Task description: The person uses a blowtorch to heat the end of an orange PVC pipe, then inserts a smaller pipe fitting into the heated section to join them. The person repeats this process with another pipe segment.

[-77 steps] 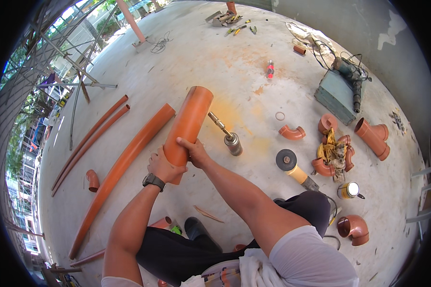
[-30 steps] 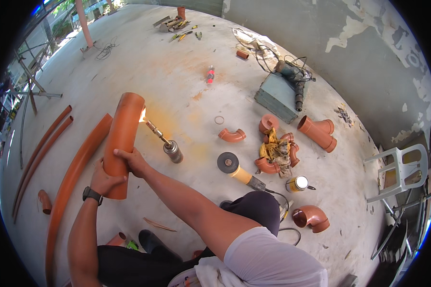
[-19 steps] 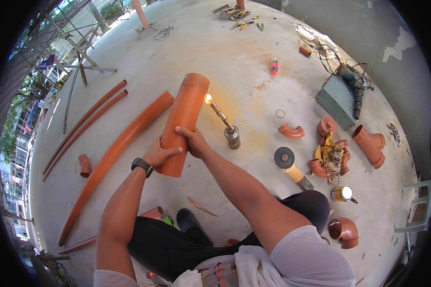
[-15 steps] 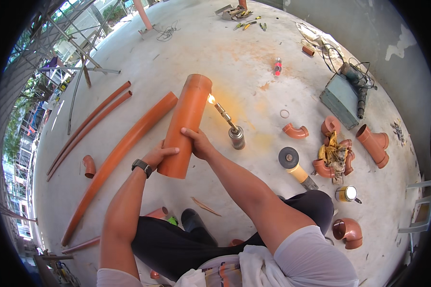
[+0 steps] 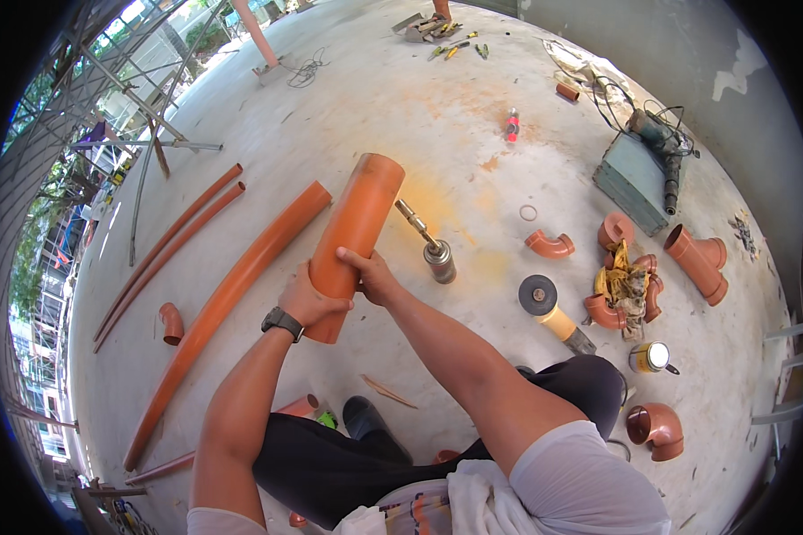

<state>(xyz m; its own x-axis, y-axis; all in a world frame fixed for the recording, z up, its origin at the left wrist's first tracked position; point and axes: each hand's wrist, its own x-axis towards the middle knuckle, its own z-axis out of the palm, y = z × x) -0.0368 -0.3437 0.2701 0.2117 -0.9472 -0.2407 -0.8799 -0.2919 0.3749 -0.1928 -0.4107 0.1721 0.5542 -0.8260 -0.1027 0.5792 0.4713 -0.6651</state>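
I hold a short, wide orange pipe (image 5: 359, 209) in both hands, tilted with its far end to the right. My left hand (image 5: 310, 299), wearing a wristwatch, wraps round the near end. My right hand (image 5: 372, 276) grips its right side a little farther up. Just right of the pipe stands a gas torch (image 5: 438, 259) on a canister, its brass nozzle pointing up and left toward the pipe wall. No flame shows at the nozzle now. Yellowish-orange staining marks the floor behind the torch.
A long orange pipe (image 5: 227, 299) and two thin pipes (image 5: 165, 254) lie left. On the right are an angle grinder (image 5: 553, 316), elbow fittings (image 5: 658, 431), a branch fitting (image 5: 696, 263), a tin (image 5: 649, 358), a dirty rag (image 5: 627, 285) and a metal box (image 5: 638, 183) with a power tool.
Both hands have turned the pipe; its far end has come slightly nearer and right. My left hand has wrapped farther round it. The flame seen earlier at the nozzle no longer shows.
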